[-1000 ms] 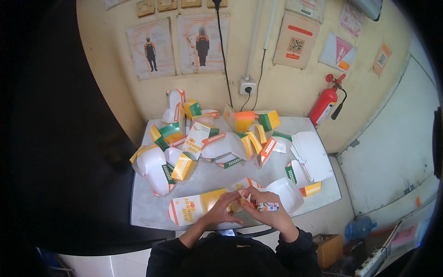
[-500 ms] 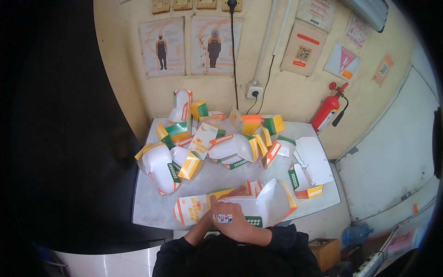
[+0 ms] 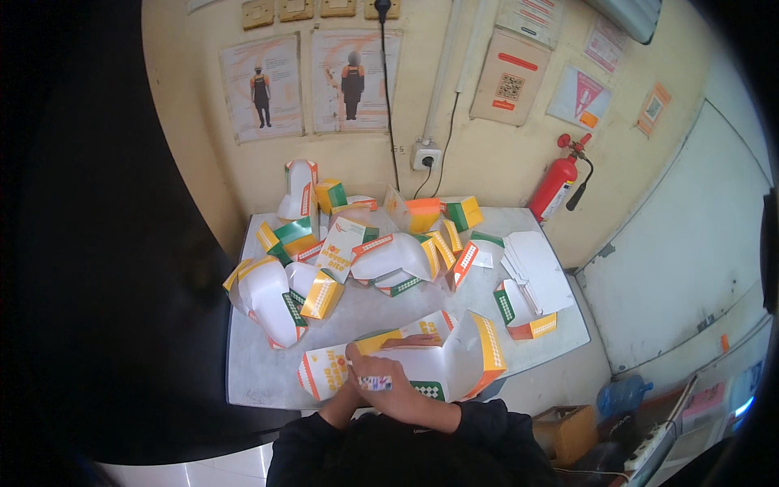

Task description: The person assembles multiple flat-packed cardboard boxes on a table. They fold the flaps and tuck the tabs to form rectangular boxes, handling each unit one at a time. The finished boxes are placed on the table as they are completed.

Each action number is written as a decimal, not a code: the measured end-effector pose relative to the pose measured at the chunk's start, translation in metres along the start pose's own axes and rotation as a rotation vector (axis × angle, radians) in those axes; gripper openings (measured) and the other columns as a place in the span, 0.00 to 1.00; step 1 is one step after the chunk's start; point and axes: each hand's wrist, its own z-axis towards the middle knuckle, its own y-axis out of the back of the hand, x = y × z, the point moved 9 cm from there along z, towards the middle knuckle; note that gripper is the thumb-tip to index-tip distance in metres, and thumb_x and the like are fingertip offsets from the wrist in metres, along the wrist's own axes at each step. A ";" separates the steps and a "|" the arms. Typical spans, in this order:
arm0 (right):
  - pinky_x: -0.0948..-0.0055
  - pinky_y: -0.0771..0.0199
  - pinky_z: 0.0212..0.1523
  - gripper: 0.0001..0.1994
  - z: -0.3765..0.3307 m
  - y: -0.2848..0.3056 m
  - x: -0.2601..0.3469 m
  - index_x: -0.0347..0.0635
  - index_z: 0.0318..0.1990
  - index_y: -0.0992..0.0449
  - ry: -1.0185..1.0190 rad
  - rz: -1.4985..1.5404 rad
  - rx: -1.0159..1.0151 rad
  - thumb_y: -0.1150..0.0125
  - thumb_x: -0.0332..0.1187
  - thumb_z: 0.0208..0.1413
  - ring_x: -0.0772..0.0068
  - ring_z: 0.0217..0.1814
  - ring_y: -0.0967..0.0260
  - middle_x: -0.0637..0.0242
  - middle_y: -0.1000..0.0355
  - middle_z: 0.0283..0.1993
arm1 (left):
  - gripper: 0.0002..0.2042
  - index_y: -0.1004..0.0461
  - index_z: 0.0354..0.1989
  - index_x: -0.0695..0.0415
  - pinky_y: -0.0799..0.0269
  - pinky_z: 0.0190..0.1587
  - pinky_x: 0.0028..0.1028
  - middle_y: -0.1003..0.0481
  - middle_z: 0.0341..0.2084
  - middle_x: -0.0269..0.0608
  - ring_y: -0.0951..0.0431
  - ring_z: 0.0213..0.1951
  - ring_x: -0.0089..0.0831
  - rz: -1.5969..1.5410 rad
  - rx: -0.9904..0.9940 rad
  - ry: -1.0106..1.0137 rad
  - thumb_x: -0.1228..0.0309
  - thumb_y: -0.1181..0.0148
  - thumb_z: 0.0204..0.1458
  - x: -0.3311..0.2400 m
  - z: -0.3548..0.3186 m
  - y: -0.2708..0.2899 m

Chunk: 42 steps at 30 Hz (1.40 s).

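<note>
Your fingers are bunched together at the near table edge: your right hand (image 3: 398, 388) lies over a white carton blank (image 3: 430, 365), fingers curled down on its panel, and your left hand (image 3: 357, 369) presses in beside it, fingertips pinching the same blank where the printed strip shows. How tightly each finger closes I cannot tell, since the hands overlap.

Half a second ago the blank stood up as a tall flap to the right of your hands; now it has opened lower and wider, its orange side panel (image 3: 487, 357) swung out to the right and the white inner face lying toward you. A second ago your hands were higher over the table and spread apart; they have since drawn in close to your body. That reads as a fold going in: the blank looks part-shaped, not yet a closed box.

Just left of your hands a flat printed blank (image 3: 324, 373) lies touching the one you hold. Beyond, folded cartons (image 3: 389, 256) crowd the middle of the table (image 3: 268, 373), and a stack of white flats (image 3: 535, 268) sits at the right.
</note>
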 end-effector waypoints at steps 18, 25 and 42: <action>0.71 0.41 0.58 0.29 -0.055 0.055 -0.198 0.40 0.63 0.46 -0.353 0.802 -0.321 0.45 0.42 0.58 0.71 0.59 0.42 0.64 0.42 0.61 | 0.25 0.42 0.57 0.61 0.34 0.56 0.36 0.32 0.51 0.43 0.31 0.53 0.35 -0.596 -0.345 -0.190 0.77 0.41 0.50 -0.031 0.005 0.037; 0.73 0.39 0.56 0.23 -0.049 0.015 -0.221 0.40 0.57 0.38 -0.497 0.881 -0.314 0.46 0.42 0.58 0.74 0.57 0.39 0.66 0.35 0.55 | 0.21 0.36 0.51 0.67 0.34 0.52 0.32 0.29 0.46 0.46 0.29 0.49 0.33 0.065 -0.935 -0.144 0.75 0.40 0.49 -0.037 -0.051 0.039; 0.25 0.59 0.55 0.28 -0.016 -0.035 -0.150 0.61 0.65 0.47 -0.362 -0.590 0.030 0.54 0.49 0.57 0.51 0.70 0.58 0.55 0.55 0.69 | 0.26 0.42 0.62 0.57 0.67 0.65 0.51 0.39 0.59 0.45 0.50 0.65 0.46 1.565 -0.594 -0.124 0.68 0.49 0.54 -0.123 -0.105 0.048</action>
